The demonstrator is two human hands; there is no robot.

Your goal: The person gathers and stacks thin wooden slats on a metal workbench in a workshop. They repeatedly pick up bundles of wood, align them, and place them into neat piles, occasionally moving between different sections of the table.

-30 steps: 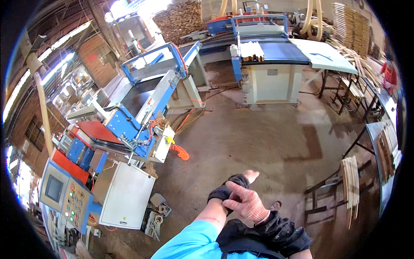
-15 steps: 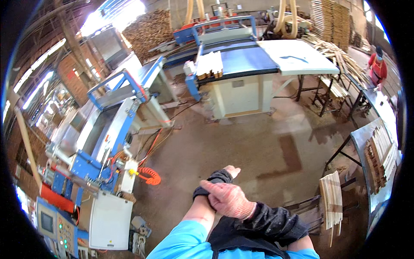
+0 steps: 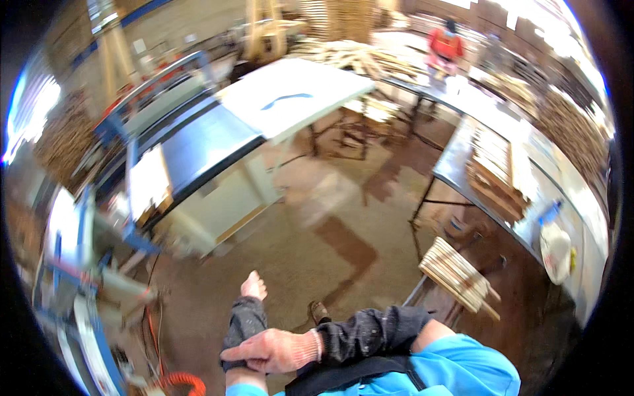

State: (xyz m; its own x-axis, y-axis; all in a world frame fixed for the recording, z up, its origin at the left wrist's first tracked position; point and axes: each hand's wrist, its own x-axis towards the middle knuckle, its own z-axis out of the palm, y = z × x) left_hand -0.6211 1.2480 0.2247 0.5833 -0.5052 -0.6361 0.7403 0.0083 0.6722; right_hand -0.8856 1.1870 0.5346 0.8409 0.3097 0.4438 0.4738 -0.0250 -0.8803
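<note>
My left hand (image 3: 254, 286) is bare and stretched forward past a dark sleeve cover (image 3: 246, 322) on its forearm. Its fingers look curled in, with nothing visible in them. My right hand (image 3: 274, 350), in a pale pinkish knit glove, reaches across my body and grips the cuff of that sleeve cover near the elbow. Another dark, dust-speckled sleeve cover (image 3: 373, 333) runs along my right forearm. Below both arms show a light blue shirt and a dark apron.
Left stands a blue-and-grey machine (image 3: 198, 142) with a white table (image 3: 297, 86). A metal worktable (image 3: 456, 162) bearing wooden strips runs along the right, with a slatted wood stack (image 3: 459, 274) beside it. A person in red (image 3: 446, 46) stands at the far table. An orange coiled hose (image 3: 181, 381) lies lower left.
My view has swung right, so the machines sit farther left and the right-hand worktable shows more. My gloved right hand has slid up the left forearm toward the elbow, with the sleeve cover.
</note>
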